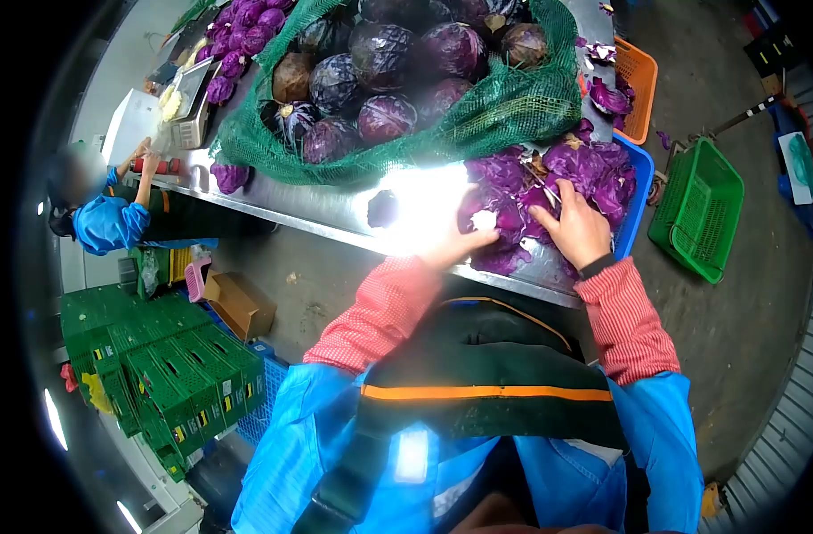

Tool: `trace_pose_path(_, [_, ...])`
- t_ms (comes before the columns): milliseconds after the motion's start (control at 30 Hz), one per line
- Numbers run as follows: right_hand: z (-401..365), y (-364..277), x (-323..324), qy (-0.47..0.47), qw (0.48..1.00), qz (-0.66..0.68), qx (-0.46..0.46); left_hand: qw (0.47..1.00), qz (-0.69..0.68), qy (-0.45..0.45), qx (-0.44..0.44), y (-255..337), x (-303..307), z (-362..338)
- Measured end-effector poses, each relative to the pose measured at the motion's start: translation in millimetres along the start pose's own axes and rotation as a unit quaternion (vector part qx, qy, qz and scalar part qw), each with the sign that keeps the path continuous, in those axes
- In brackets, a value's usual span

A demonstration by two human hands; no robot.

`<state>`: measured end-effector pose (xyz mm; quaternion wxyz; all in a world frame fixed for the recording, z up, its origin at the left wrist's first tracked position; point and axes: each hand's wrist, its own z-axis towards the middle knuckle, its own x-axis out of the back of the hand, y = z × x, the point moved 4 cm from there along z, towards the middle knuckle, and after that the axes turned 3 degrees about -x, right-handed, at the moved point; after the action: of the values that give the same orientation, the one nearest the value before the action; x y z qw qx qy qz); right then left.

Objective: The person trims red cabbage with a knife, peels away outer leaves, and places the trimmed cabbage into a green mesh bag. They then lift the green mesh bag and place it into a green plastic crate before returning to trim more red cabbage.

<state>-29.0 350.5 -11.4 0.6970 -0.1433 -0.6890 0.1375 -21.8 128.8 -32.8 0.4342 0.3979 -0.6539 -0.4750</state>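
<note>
Purple leaves of red cabbage (593,173) lie in a loose heap at the steel table's edge. My left hand (451,247) is beside the heap, its thumb toward a purple piece with a pale cut spot (484,221). Strong glare washes out the other fingers of that hand, so I cannot tell what they hold. My right hand (580,230) reaches over the leaves with thumb and fingers apart, fingertips right at a pale leaf rib. Beyond the hands, a green net sack (513,120) lies open, full of dark whole red cabbages (384,55).
A blue crate (639,191) and an orange crate (636,93) adjoin the table's right end; a green basket (698,209) is farther right. Trimmed cabbages (246,27) and a scale (193,102) are at far left, near another person (113,218). Green crates (175,374) stand lower left.
</note>
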Motion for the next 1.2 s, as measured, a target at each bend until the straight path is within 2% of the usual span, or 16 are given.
trace_pose_path(100, [-15, -12, 33, -0.001, 0.994, 0.01, 0.106, 0.996, 0.08, 0.037, 0.019, -2, -2, 9])
trace_pose_path(167, [-32, -25, 52, 0.002, 0.98, -0.052, 0.193, 0.998, 0.066, 0.025, 0.005, 2, -2, 11])
trace_pose_path(233, [-44, -33, 58, -0.016, 0.973, -0.098, 0.21, 0.996, 0.084, 0.016, -0.019, 2, -3, 16])
trace_pose_path(300, [-43, -32, 53, 0.006, 0.976, -0.122, 0.18, 0.989, 0.135, 0.008, -0.052, 0, -6, 20])
trace_pose_path(367, [-34, -29, 49, 0.006, 0.979, -0.128, 0.159, 0.997, 0.08, -0.001, -0.02, 3, -4, 24])
trace_pose_path(400, [-33, -25, 44, 0.003, 0.985, -0.081, 0.154, 0.998, 0.055, -0.006, -0.003, 5, -3, 25])
trace_pose_path(533, [-39, -25, 62, -0.044, 0.989, 0.006, 0.143, 0.985, 0.16, -0.033, -0.053, 2, -3, 24])
trace_pose_path(700, [-45, -31, 61, -0.017, 0.982, -0.109, 0.151, 0.959, 0.262, -0.027, -0.105, 3, -7, 27])
trace_pose_path(800, [-38, -29, 54, 0.016, 0.98, -0.149, 0.128, 0.981, 0.19, -0.017, -0.028, 0, -10, 26])
trace_pose_path(833, [-31, -26, 48, 0.018, 0.979, -0.17, 0.107, 0.97, 0.235, -0.024, -0.057, 6, -14, 23])
trace_pose_path(900, [-4, -8, 40, 0.01, 0.994, -0.101, 0.029, 0.939, 0.322, -0.036, -0.118, 25, -23, 19])
trace_pose_path(933, [2, -8, 39, 0.009, 0.997, -0.07, 0.037, 0.917, 0.371, -0.044, -0.14, 33, -26, 17])
trace_pose_path(1033, [3, -26, 27, 0.017, 0.997, 0.018, 0.072, 0.928, 0.351, -0.042, -0.117, 33, -20, 18])
trace_pose_path(1100, [-5, -44, 20, -0.003, 0.995, -0.041, 0.093, 0.936, 0.319, -0.038, -0.142, 18, -17, 21])
trace_pose_path(1133, [-6, -48, 11, 0.04, 0.99, -0.026, 0.129, 0.933, 0.319, -0.031, -0.162, 14, -16, 22])
trace_pose_path(1200, [-3, -55, 2, 0.053, 0.981, -0.042, 0.182, 0.923, 0.34, -0.022, -0.178, 18, -14, 19])
